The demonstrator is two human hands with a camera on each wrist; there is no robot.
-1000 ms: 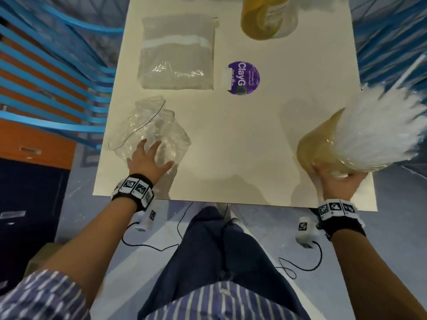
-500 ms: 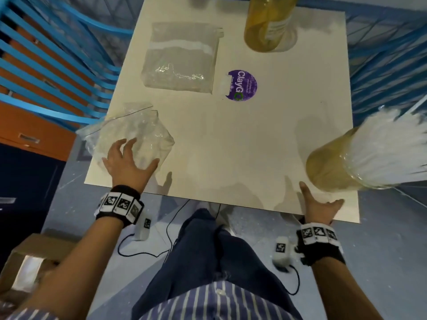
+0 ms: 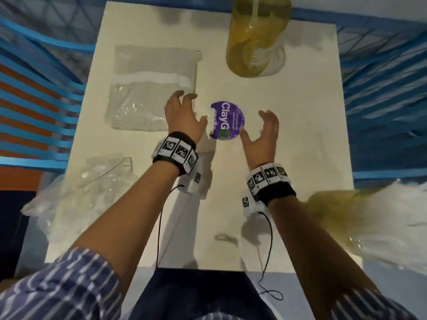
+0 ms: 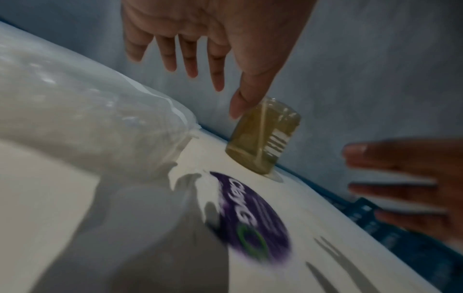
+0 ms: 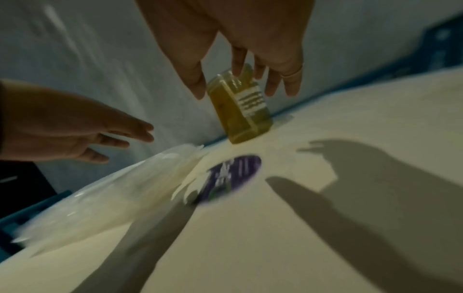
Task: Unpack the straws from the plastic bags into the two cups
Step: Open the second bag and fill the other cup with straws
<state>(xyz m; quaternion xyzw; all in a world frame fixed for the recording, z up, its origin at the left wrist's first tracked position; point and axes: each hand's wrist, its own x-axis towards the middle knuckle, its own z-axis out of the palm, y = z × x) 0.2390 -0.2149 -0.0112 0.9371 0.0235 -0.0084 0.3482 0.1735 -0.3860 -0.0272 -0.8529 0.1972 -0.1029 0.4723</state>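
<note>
purple sticker (image 3: 227, 121) between hands (both empty)

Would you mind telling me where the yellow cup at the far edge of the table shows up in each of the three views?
Head: the yellow cup is at top centre, at the table's far edge.
Left wrist: the cup is at centre, just past the left thumb tip.
Right wrist: the cup is above centre, behind the right fingertips.
Shared landmark: the purple sticker, on the table nearer than the cup in all views.
</note>
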